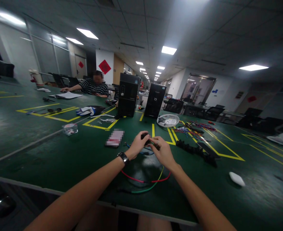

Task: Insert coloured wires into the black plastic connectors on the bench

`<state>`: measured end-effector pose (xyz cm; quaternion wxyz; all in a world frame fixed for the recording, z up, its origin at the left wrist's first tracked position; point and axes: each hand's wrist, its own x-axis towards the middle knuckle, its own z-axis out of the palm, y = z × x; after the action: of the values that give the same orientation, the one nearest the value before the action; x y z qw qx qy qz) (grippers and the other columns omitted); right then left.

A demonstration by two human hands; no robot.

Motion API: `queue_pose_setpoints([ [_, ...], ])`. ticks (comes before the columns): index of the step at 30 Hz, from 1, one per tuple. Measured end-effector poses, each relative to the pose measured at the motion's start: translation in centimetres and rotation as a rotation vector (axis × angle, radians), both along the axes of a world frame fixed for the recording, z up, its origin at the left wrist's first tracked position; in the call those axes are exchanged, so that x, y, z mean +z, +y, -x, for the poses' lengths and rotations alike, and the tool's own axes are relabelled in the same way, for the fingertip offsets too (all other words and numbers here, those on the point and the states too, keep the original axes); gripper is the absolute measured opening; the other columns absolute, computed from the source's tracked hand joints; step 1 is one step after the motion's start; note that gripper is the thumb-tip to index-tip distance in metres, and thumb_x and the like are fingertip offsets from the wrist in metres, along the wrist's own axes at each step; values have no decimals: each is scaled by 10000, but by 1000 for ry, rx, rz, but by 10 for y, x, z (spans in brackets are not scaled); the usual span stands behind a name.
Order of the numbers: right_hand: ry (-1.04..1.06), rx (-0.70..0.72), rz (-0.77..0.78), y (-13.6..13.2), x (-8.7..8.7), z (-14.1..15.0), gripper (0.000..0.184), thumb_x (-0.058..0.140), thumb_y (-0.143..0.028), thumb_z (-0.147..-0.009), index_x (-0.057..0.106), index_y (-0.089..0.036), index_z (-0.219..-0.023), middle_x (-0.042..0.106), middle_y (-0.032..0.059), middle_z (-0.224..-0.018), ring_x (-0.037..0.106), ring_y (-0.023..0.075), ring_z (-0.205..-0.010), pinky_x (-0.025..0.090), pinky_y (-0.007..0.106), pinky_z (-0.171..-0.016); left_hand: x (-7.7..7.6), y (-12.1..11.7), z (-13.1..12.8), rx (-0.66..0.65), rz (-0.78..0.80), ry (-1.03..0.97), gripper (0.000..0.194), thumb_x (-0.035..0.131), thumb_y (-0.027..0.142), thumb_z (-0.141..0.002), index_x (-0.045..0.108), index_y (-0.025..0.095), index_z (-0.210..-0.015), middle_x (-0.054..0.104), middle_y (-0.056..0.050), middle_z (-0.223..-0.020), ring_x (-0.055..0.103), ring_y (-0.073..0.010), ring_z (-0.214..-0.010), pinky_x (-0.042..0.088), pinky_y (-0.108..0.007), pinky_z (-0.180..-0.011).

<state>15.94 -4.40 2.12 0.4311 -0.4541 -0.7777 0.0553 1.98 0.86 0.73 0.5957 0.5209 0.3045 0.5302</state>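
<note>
Where both grips (138, 146) (162, 150) meet, a dark piece (145, 136) sits.

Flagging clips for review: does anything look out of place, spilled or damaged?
No spill or damage shows. Coloured wires sprawl loosely beside the white basket, across yellow tape, looking untidy. The dark piece in the fingers is too hidden to judge.

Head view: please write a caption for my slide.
Left hand and right hand handle a small dark part over a green table, with coloured wires nearby.
</note>
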Motion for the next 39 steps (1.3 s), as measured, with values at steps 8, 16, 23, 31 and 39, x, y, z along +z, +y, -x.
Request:
queue_pose_setpoints([
  [8, 29, -32, 164, -3, 9, -7, 243, 518, -335, -879, 706, -185, -911, 669, 16, -700, 595, 152, -619, 437, 245, -585, 2, 15, 19, 166, -164, 137, 383, 492, 289, -876, 401, 174, -1230, 632, -104, -1045, 611, -86, -546, 522, -230, -502],
  [16, -76, -1, 182, -8, 15, -7, 339, 413, -366, -946, 689, -169, -935, 662, 16, -747, 570, 143, -654, 391, 230, -618, -1, 25, 26, 193, -260, 185, 392, 476, 418, -883, 371, 217, -1203, 622, -29, -890, 604, -90, -521, 490, -218, -505],
  [23, -316, 163, 273, -11, 22, -12, 377, 358, -362, -979, 637, -179, -804, 582, -19, -676, 497, 104, -591, 333, 215, -617, 2, 27, 46, 240, -409, 196, 441, 386, 549, -899, 441, 219, -1186, 552, 25, -696, 538, -105, -550, 444, -219, -557],
  [31, -369, 21, 97, -7, 38, -24, 375, 346, -361, -980, 622, -188, -795, 655, 15, -779, 574, 126, -644, 352, 226, -654, 6, 35, 16, 498, -346, -8, 439, 288, 537, -929, 530, 191, -1051, 562, -16, -759, 563, -121, -625, 450, -216, -559],
  [39, 81, -528, -192, -5, 43, -74, 453, 310, -444, -968, 632, -162, -818, 569, 1, -569, 517, 143, -516, 351, 235, -545, 10, 73, 70, 794, -137, -237, 341, 332, 491, -930, 470, 181, -965, 494, 33, -656, 511, -97, -476, 435, -221, -478],
])
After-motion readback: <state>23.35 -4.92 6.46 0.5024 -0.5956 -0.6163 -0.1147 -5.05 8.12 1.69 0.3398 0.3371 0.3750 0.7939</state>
